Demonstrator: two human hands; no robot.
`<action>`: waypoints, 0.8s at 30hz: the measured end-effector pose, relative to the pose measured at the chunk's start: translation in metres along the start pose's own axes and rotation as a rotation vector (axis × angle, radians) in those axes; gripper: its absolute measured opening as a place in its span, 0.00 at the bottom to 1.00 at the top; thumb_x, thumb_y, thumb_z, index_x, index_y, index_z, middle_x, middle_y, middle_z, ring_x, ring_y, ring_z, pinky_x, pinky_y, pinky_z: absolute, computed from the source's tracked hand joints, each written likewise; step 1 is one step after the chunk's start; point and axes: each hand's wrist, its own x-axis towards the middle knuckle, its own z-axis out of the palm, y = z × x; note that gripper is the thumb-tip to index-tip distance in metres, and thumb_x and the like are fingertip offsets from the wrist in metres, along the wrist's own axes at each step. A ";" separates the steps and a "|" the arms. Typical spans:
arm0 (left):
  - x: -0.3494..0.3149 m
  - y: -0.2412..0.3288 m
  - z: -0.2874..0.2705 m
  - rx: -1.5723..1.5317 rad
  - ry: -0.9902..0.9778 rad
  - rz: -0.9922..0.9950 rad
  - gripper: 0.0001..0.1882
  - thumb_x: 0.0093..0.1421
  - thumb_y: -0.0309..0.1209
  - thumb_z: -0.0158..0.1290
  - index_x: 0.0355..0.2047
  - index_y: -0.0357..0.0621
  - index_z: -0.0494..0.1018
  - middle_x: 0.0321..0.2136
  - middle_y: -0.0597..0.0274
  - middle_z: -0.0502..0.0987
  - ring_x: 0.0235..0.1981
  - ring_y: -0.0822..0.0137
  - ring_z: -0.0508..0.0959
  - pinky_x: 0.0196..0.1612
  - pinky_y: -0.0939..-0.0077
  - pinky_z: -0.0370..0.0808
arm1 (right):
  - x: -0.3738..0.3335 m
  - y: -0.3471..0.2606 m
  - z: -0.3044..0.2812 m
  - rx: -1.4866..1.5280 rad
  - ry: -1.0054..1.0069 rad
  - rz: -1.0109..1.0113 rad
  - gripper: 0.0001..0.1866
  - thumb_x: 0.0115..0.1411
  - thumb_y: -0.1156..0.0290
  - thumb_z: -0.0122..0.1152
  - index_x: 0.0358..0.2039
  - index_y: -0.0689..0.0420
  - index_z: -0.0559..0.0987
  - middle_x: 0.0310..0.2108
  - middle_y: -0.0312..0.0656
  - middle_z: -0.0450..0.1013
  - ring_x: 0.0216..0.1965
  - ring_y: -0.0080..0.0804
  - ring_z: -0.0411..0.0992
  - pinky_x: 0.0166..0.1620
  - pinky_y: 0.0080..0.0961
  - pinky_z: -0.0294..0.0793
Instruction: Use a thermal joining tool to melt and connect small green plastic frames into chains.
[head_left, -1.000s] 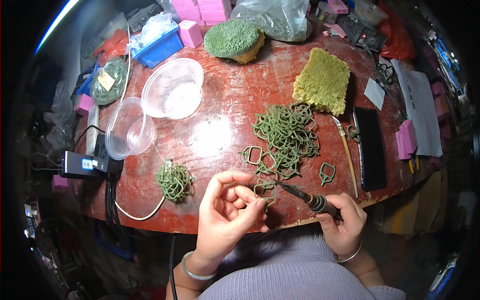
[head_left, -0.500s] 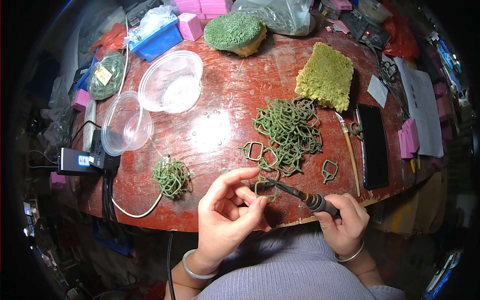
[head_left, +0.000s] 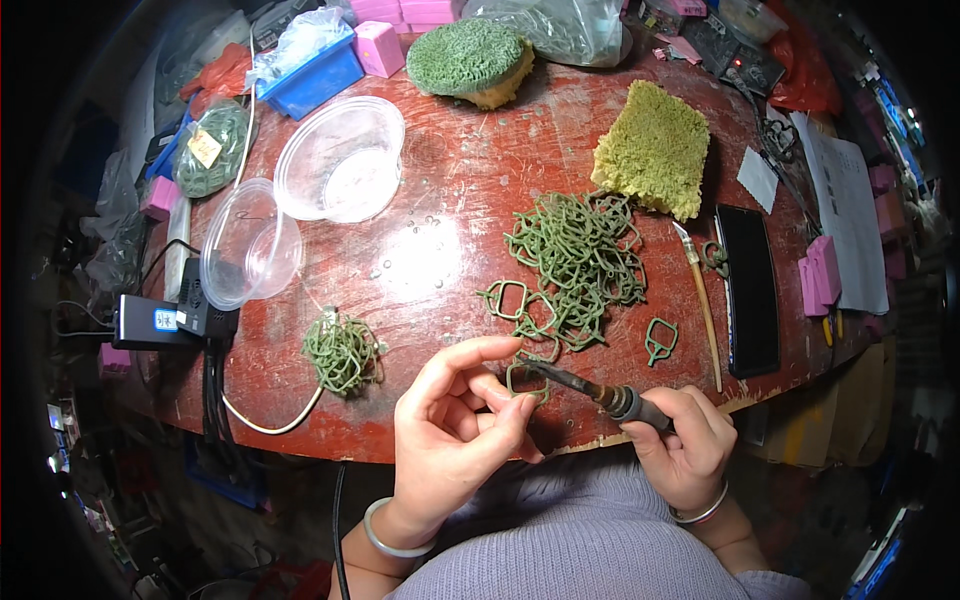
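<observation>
Between the thumb and fingers of my left hand (head_left: 455, 410) is a small green square frame (head_left: 515, 378), held just above the table's near edge. My right hand (head_left: 690, 435) grips the dark handle of a soldering iron (head_left: 585, 385). Its thin bent tip points left and meets the upper part of the frame, though exact contact is hard to see. Just beyond my hands lies a tangled pile of similar green frames (head_left: 575, 265). One loose frame (head_left: 661, 341) rests right of the pile, and a smaller green bundle (head_left: 342, 354) sits to the left.
A craft knife (head_left: 700, 300) and a black phone (head_left: 752, 295) lie at the right. Behind the pile stands a yellow-green sponge block (head_left: 655, 148); farther back is a round green-topped one (head_left: 468, 62). Clear plastic tubs (head_left: 340, 160), a blue bin (head_left: 310, 85) and cables (head_left: 215, 385) occupy the left.
The soldering iron and my right hand have shifted slightly left, bringing the tip farther across the top of the held frame. My left hand keeps its place.
</observation>
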 end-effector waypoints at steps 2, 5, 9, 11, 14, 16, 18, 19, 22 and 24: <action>0.000 -0.001 0.000 -0.001 0.000 -0.001 0.24 0.59 0.11 0.53 0.56 0.28 0.64 0.33 0.58 0.74 0.29 0.71 0.80 0.32 0.76 0.85 | 0.000 0.000 0.000 0.002 0.001 -0.003 0.13 0.55 0.70 0.71 0.35 0.62 0.77 0.21 0.40 0.70 0.18 0.33 0.70 0.21 0.28 0.69; 0.000 -0.002 0.000 -0.008 0.003 0.000 0.24 0.59 0.11 0.52 0.56 0.28 0.64 0.33 0.58 0.74 0.29 0.71 0.80 0.32 0.76 0.85 | -0.001 0.001 0.000 -0.013 -0.007 -0.007 0.13 0.54 0.70 0.71 0.35 0.62 0.77 0.21 0.40 0.70 0.18 0.33 0.71 0.21 0.28 0.69; -0.001 -0.002 -0.001 -0.008 0.000 0.004 0.24 0.59 0.11 0.52 0.56 0.28 0.63 0.33 0.58 0.74 0.29 0.71 0.80 0.32 0.75 0.85 | -0.001 0.000 0.001 -0.012 -0.006 -0.014 0.13 0.54 0.70 0.72 0.35 0.62 0.77 0.21 0.40 0.70 0.19 0.34 0.71 0.21 0.28 0.69; -0.001 -0.002 -0.001 -0.006 0.003 0.004 0.24 0.59 0.11 0.52 0.56 0.28 0.63 0.33 0.58 0.74 0.29 0.71 0.80 0.32 0.76 0.85 | -0.001 0.000 0.000 -0.012 -0.003 -0.013 0.13 0.54 0.70 0.72 0.34 0.62 0.77 0.21 0.40 0.70 0.19 0.34 0.71 0.21 0.28 0.69; -0.001 -0.002 0.000 -0.011 0.007 0.005 0.24 0.59 0.11 0.53 0.56 0.28 0.63 0.33 0.57 0.74 0.29 0.71 0.80 0.32 0.76 0.85 | -0.001 0.000 0.001 -0.017 -0.006 -0.010 0.13 0.54 0.70 0.72 0.34 0.62 0.77 0.21 0.40 0.70 0.19 0.34 0.71 0.21 0.28 0.69; -0.001 -0.002 0.001 -0.019 0.007 0.005 0.24 0.59 0.11 0.53 0.56 0.28 0.63 0.33 0.57 0.74 0.29 0.71 0.80 0.32 0.76 0.85 | -0.001 0.001 0.001 -0.012 0.006 -0.012 0.13 0.54 0.69 0.72 0.34 0.62 0.77 0.21 0.40 0.70 0.19 0.33 0.71 0.21 0.28 0.69; -0.001 -0.001 0.001 -0.002 0.003 0.006 0.24 0.59 0.11 0.53 0.56 0.27 0.63 0.32 0.57 0.74 0.29 0.71 0.80 0.32 0.76 0.85 | -0.001 0.001 0.001 -0.012 0.007 -0.013 0.13 0.54 0.69 0.72 0.34 0.62 0.77 0.21 0.40 0.70 0.19 0.33 0.71 0.21 0.28 0.69; 0.000 -0.001 0.001 -0.002 0.003 0.006 0.24 0.59 0.11 0.53 0.56 0.27 0.63 0.32 0.57 0.74 0.29 0.71 0.80 0.32 0.76 0.85 | -0.001 0.001 0.001 -0.012 0.008 -0.013 0.13 0.54 0.69 0.72 0.34 0.62 0.77 0.21 0.40 0.70 0.19 0.33 0.71 0.21 0.28 0.69; 0.000 -0.001 0.000 -0.015 0.002 -0.001 0.24 0.59 0.11 0.53 0.56 0.28 0.63 0.32 0.57 0.74 0.29 0.71 0.80 0.32 0.76 0.85 | 0.000 0.001 0.002 -0.011 0.006 -0.016 0.13 0.54 0.69 0.72 0.34 0.62 0.77 0.21 0.40 0.70 0.18 0.33 0.71 0.21 0.28 0.69; 0.000 -0.002 -0.001 -0.005 -0.003 0.010 0.24 0.59 0.11 0.53 0.56 0.28 0.63 0.33 0.57 0.74 0.28 0.71 0.79 0.32 0.76 0.85 | 0.000 0.000 0.002 -0.010 0.004 -0.016 0.13 0.54 0.69 0.72 0.34 0.62 0.77 0.21 0.40 0.70 0.18 0.33 0.71 0.21 0.28 0.69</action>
